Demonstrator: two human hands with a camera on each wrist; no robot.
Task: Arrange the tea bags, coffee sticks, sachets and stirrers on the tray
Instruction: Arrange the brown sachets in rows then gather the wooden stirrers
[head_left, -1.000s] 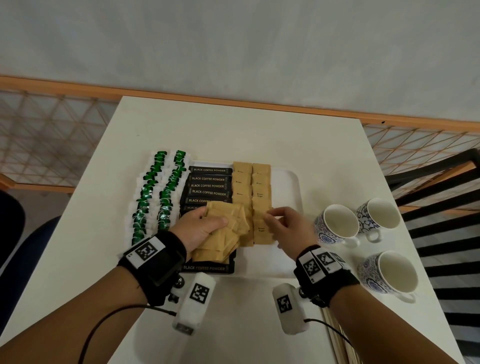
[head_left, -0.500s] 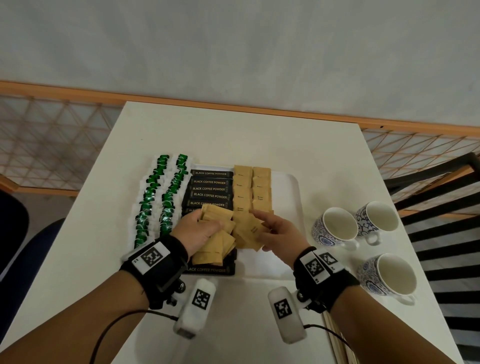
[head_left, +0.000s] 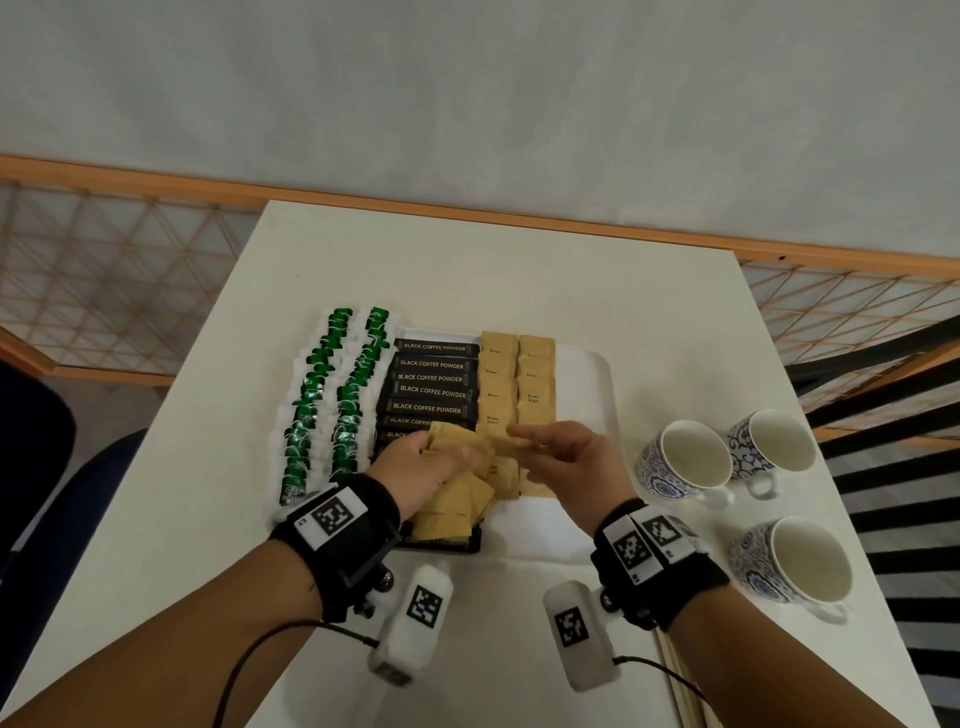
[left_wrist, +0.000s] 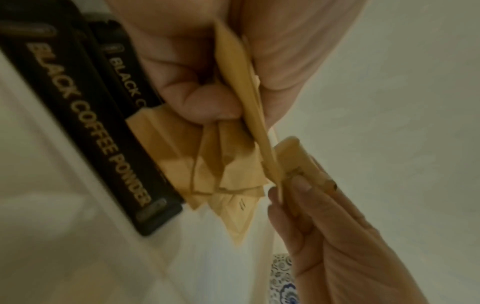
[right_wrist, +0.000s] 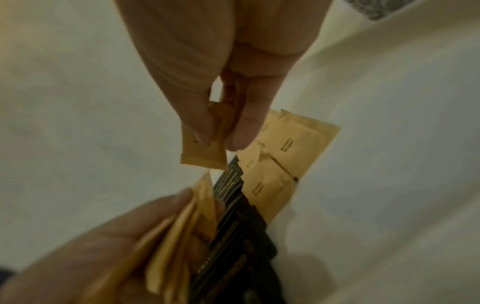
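Fanning crinkly flat brown paper sachets (head_left: 457, 499), left hand (head_left: 426, 473) clamps them; right hand (head_left: 566, 457) pinches seemingly one.

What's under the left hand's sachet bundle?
Under the sachet bundle in the left hand lie black coffee sticks on the tray; how many are covered is hidden.

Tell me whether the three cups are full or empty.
Empty. The head view looks straight into all three cups, and each shows only its bare white inside.
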